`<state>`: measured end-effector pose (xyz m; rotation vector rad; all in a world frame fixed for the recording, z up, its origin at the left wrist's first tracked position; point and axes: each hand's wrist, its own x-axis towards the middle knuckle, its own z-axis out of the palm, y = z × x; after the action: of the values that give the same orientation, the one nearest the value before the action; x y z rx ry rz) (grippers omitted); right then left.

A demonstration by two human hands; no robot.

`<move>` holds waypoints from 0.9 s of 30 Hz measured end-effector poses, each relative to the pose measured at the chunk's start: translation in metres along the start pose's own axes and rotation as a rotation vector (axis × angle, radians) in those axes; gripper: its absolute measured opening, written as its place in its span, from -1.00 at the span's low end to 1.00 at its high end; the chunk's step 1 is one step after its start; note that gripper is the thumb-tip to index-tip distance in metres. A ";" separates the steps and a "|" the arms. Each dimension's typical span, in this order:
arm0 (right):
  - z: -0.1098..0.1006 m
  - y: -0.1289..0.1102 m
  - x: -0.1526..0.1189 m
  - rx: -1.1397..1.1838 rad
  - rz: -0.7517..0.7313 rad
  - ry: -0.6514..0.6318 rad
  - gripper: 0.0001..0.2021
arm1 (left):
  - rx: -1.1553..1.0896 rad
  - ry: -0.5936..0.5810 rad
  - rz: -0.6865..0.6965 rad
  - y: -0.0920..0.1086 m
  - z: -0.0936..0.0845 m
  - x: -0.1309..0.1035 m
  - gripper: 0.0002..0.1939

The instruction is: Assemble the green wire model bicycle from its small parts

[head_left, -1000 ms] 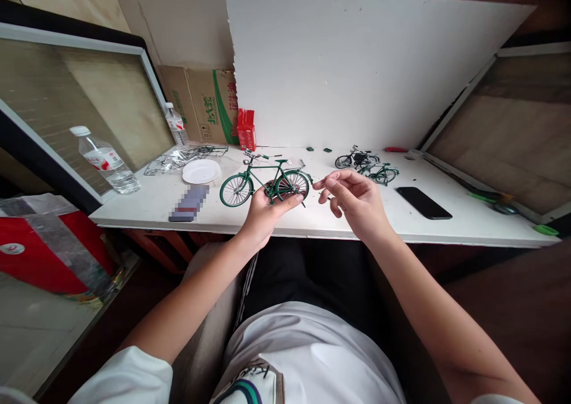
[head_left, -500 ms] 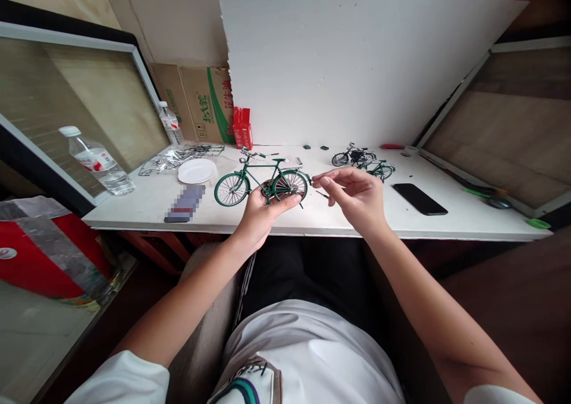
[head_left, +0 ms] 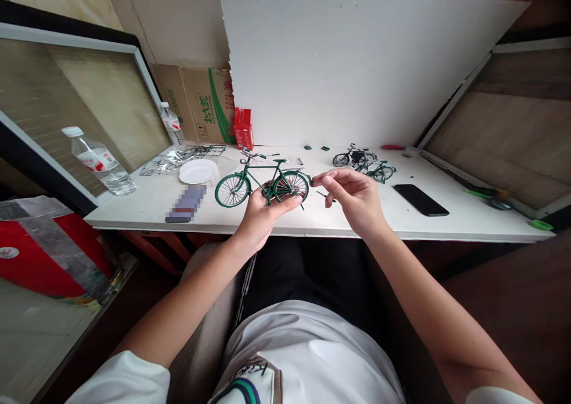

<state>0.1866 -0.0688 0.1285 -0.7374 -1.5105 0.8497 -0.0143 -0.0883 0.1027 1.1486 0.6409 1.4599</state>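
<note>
A green model bicycle (head_left: 262,166) stands upright above the table, its handlebar to the left and its rear wheel to the right. My left hand (head_left: 260,218) grips it low around the pedals and rear wheel, thumb lying across the wheel's bottom. Close behind the rear mudguard is my right hand (head_left: 357,200), with thumb and forefinger pinched together. Whatever sits between those fingertips is too small to make out. A thin dark rod (head_left: 323,194) shows just under the right fingers; I cannot tell whether it is held or lying on the table.
Behind my right hand stand a black model bicycle (head_left: 343,159) and a smaller green one (head_left: 382,171). A phone (head_left: 420,200) lies to the right. Leftward are a white plate (head_left: 198,171), black part frames (head_left: 154,165), a red box (head_left: 243,129) and water bottles (head_left: 100,163).
The right fingers have shifted slightly at the rear mudguard, the forefinger now closer to it. My left hand and the bicycle keep almost the same position.
</note>
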 end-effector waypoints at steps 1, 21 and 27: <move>0.000 0.000 0.000 0.003 0.005 0.002 -0.68 | -0.004 -0.001 -0.001 0.000 0.000 0.000 -0.67; 0.001 0.002 0.001 0.005 0.036 0.039 -0.66 | -0.004 -0.005 -0.016 0.000 0.000 -0.001 -0.65; 0.002 0.005 0.001 0.037 0.032 0.030 -0.71 | 0.013 0.001 -0.015 -0.002 -0.002 -0.001 -0.63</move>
<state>0.1848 -0.0653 0.1246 -0.7461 -1.4562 0.8850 -0.0158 -0.0886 0.0998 1.1508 0.6593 1.4451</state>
